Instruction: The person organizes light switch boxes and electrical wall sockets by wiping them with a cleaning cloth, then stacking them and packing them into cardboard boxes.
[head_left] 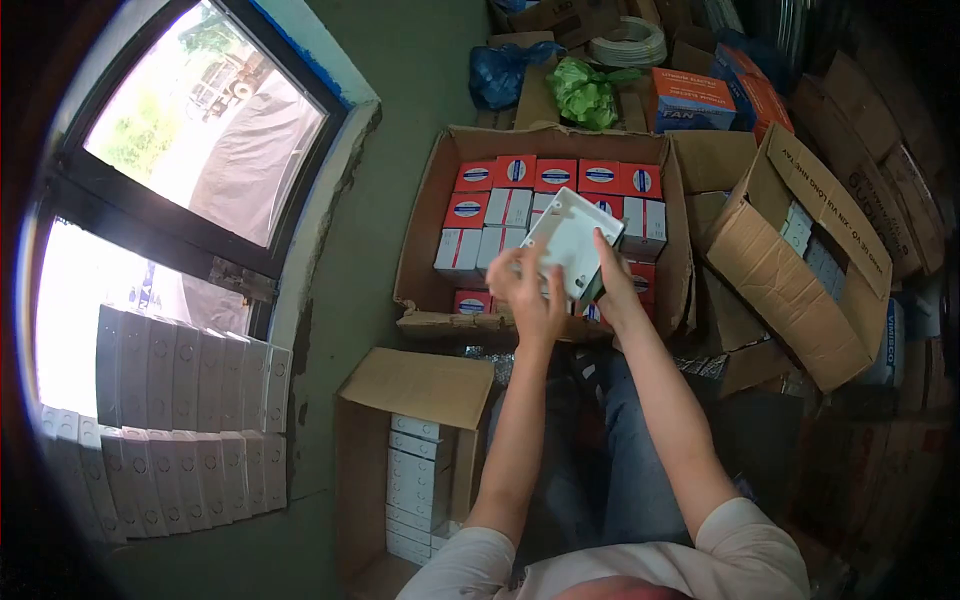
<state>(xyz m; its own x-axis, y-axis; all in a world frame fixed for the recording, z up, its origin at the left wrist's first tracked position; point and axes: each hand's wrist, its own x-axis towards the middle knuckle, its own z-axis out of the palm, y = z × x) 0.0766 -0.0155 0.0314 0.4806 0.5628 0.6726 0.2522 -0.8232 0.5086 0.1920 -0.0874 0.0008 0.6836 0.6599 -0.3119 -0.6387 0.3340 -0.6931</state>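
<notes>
A white plastic electrical wall box (574,240), rectangular with its hollow side facing up, is held tilted above a large open carton. My right hand (614,282) grips its right side, the thumb over the rim and the other fingers hidden underneath. My left hand (530,292) is at the box's lower left edge, its fingers bent, apart and slightly blurred. Below, the large carton (425,215) holds several small red and white boxes (600,176) with blue oval labels, standing in rows.
White wall boxes (190,370) are stacked in rows on the windowsill. An open carton (362,480) at lower left contains more white boxes (410,480). Another open carton (800,275) leans at right. Behind are a green bag (585,95), a blue bag (508,75) and fan boxes (692,98).
</notes>
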